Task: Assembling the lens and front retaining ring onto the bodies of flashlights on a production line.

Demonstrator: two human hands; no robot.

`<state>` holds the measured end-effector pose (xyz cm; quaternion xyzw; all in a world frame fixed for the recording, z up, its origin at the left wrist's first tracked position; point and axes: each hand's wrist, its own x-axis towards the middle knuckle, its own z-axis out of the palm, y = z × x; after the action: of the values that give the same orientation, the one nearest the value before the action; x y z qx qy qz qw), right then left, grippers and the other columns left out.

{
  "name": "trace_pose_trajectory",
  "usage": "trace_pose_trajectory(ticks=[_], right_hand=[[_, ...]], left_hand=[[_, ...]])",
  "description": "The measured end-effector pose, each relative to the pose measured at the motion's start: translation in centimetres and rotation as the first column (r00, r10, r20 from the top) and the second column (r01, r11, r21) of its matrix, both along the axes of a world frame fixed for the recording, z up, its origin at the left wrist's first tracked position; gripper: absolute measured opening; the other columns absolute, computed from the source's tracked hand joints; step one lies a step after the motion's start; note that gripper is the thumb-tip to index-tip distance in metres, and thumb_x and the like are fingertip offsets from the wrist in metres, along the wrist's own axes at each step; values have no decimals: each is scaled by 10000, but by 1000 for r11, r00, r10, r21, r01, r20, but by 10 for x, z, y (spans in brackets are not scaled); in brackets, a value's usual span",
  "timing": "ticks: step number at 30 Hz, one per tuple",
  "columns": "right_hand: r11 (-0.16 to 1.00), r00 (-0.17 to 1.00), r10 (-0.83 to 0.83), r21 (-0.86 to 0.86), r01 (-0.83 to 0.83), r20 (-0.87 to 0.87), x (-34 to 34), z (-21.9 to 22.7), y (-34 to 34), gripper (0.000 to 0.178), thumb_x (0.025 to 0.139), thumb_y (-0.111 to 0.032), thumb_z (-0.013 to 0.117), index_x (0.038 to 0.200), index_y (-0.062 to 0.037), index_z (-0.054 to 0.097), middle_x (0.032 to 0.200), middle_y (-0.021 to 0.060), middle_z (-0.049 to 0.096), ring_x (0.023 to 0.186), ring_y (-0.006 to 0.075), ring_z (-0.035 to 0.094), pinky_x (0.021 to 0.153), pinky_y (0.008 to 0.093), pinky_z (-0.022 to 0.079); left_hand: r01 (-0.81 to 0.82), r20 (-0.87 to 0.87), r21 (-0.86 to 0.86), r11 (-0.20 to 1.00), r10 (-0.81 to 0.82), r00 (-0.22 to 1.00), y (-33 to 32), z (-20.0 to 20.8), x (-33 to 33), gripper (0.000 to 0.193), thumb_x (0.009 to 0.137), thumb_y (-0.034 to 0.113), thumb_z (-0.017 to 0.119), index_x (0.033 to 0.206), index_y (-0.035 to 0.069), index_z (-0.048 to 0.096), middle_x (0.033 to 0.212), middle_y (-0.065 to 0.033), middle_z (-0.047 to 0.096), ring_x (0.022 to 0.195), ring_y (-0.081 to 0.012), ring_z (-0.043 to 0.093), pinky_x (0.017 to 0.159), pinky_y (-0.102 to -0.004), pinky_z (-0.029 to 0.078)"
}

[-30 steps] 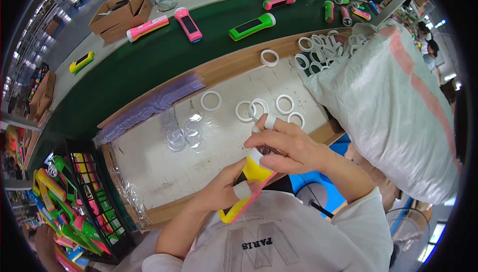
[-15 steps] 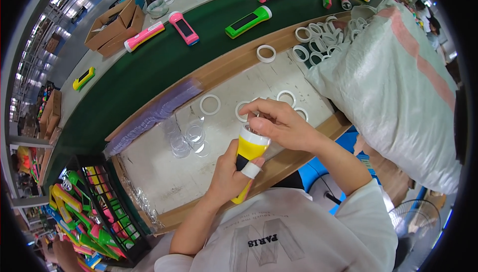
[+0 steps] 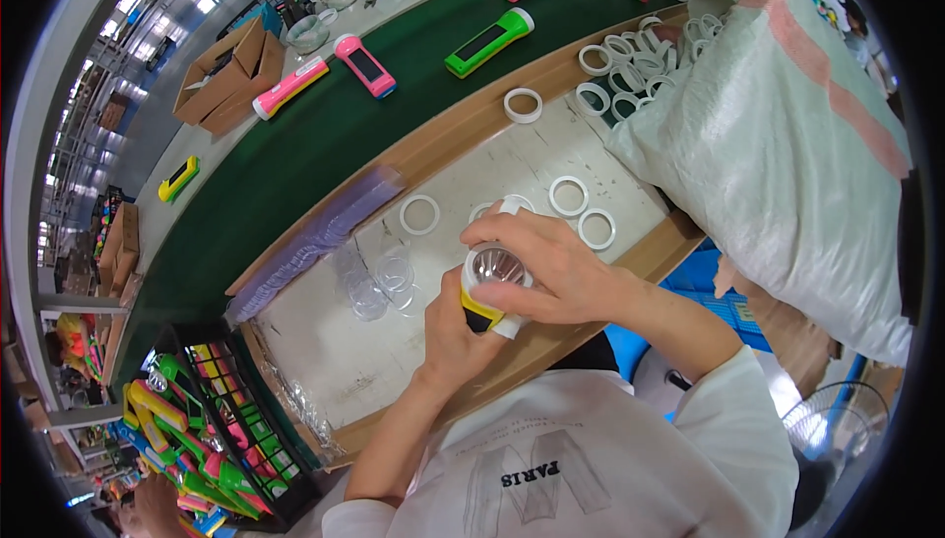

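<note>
My left hand [image 3: 454, 333] is wrapped round the body of a yellow flashlight [image 3: 476, 308] with a dark panel and a white head. The head now faces up towards me, showing its shiny silver reflector [image 3: 498, 264]. My right hand [image 3: 566, 270] closes over the head from the right, its fingers and thumb on the rim. White tape wraps a finger of my right hand and my left thumb. Loose white rings [image 3: 568, 178] lie just beyond my right hand. Several clear round lenses [image 3: 366, 302] lie on the tray left of the flashlight.
A shallow cardboard-edged tray [image 3: 315, 361] lies under my hands. Along its far-left side runs a row of stacked clear discs [image 3: 313, 241]. A white woven sack [image 3: 758, 154] bulges in at right. Flashlights [image 3: 490, 43] lie on the green belt [image 3: 276, 169]. A black crate [image 3: 231, 420] holds more at lower left.
The flashlight has tipped so its open head faces me. My right hand has shifted from fingertips at the opening to a grip round the rim. The view has shifted slightly.
</note>
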<state>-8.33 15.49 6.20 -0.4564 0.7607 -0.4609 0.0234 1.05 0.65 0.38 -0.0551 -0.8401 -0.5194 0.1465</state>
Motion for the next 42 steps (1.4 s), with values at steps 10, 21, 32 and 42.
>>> trace_pose_trajectory(ticks=[10, 21, 32, 42], right_hand=[[976, 972, 124, -200, -84, 197, -3, 11, 9, 779, 733, -160, 806, 1386, -29, 401, 1313, 136, 525, 1130, 276, 556, 956, 373, 451], [904, 956, -187, 342, 257, -225, -27, -65, 7, 452, 729, -154, 766, 1118, -39, 566, 1147, 185, 570, 1034, 332, 549, 841, 418, 491], [912, 981, -154, 366, 186, -114, -38, -85, 4, 446, 700, -168, 783, 1086, -53, 594, 1195, 208, 520, 1123, 346, 482, 902, 419, 431], [898, 969, 5, 427, 103, -245, -15, -62, -6, 175, 737, -145, 741, 808, -36, 624, 1100, 206, 557, 1084, 375, 499, 912, 440, 412]], left_hand=[[96, -112, -14, 995, -97, 989, -39, -1, -46, 536, 708, -17, 763, 1159, 38, 481, 1055, -84, 594, 901, -180, 633, 674, -287, 578], [-351, -188, -628, 694, 303, 934, -168, 17, -176, 572, 720, 113, 775, 1219, 74, 497, 1061, -156, 547, 996, -355, 527, 859, -438, 436], [-110, 0, -495, 862, 127, 992, -135, 28, -77, 293, 782, 70, 704, 1061, 31, 620, 977, -148, 629, 897, -343, 595, 796, -396, 482], [-485, -40, -731, 481, 679, 733, -177, 44, 99, 231, 772, -4, 655, 999, 32, 638, 921, -150, 620, 889, -346, 593, 737, -408, 476]])
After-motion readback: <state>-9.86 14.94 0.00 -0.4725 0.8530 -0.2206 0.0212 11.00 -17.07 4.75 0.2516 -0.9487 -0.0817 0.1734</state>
